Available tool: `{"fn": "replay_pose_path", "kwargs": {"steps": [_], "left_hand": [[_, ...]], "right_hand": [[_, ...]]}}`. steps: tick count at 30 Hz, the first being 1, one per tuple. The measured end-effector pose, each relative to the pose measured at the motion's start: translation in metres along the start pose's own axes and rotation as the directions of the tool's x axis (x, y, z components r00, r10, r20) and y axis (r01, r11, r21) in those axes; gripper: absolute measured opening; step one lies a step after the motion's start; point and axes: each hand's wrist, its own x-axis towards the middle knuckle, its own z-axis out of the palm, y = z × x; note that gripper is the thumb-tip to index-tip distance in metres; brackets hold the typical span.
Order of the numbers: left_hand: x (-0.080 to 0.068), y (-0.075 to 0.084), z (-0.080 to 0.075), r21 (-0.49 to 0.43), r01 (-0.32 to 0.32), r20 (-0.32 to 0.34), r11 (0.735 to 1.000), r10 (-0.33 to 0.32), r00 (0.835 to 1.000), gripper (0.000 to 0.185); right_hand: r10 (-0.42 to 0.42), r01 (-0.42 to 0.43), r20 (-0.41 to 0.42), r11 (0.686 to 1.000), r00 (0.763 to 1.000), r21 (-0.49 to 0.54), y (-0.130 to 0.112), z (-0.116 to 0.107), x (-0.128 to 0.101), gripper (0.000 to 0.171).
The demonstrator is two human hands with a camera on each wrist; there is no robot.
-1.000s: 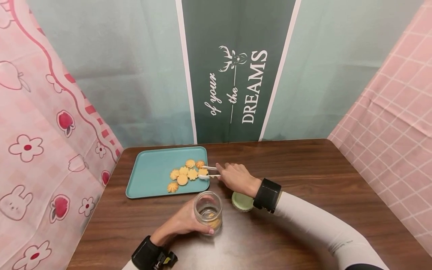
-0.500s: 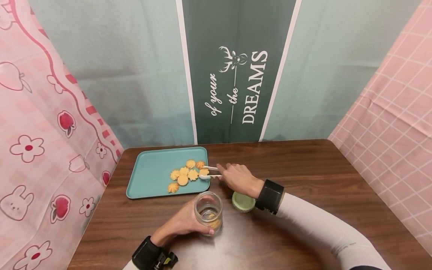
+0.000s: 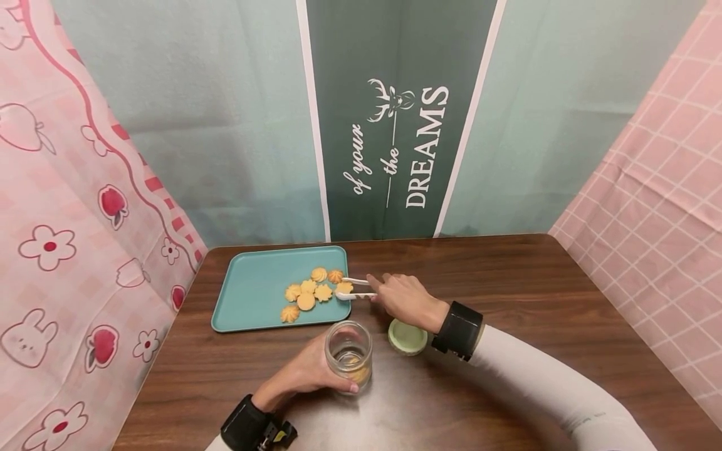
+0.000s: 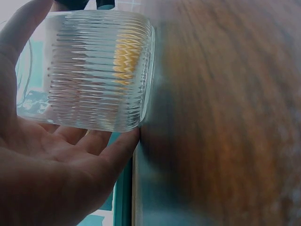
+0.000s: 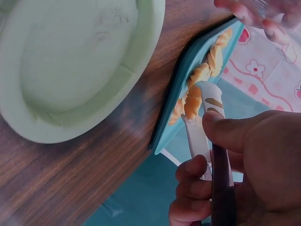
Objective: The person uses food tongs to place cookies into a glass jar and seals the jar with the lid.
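My left hand (image 3: 307,371) (image 4: 51,169) wraps around a ribbed glass jar (image 3: 348,353) (image 4: 96,70) standing on the table; a cookie lies inside it. My right hand (image 3: 403,299) (image 5: 240,174) grips white tongs (image 3: 355,288) (image 5: 203,122) whose tips pinch a cookie (image 3: 344,288) (image 5: 193,101) at the right edge of the teal tray (image 3: 254,291) (image 5: 188,66). Several more cookies (image 3: 310,293) lie on the tray. A pale green jar lid (image 3: 407,336) (image 5: 70,66) rests upside down on the table by my right wrist.
The dark wooden table (image 3: 507,300) has bare surface to the right. Pink patterned cloths hang at the left (image 3: 68,219) and right (image 3: 665,188). A green banner (image 3: 395,125) covers the back wall.
The tongs and right hand have drawn slightly right, bringing the pinched cookie away from the group. The left hand and jar have stayed still.
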Motion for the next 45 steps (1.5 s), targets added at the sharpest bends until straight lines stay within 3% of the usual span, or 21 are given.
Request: {"fn": "replay_pose_path", "kwargs": {"steps": [31, 45], "left_hand": [[0.002, -0.003, 0.000, -0.014, -0.029, 0.008, 0.999, 0.029, 1.000, 0.086], [0.000, -0.002, -0.001, 0.006, -0.005, -0.002, 1.000, 0.005, 1.000, 0.089]], "right_hand": [[-0.046, 0.043, -0.119, 0.999, 0.992, -0.027, 0.005, -0.037, -0.021, 0.052], [-0.076, 0.066, -0.175, 0.996, 0.982, -0.065, 0.004, -0.058, -0.035, 0.055]]}}
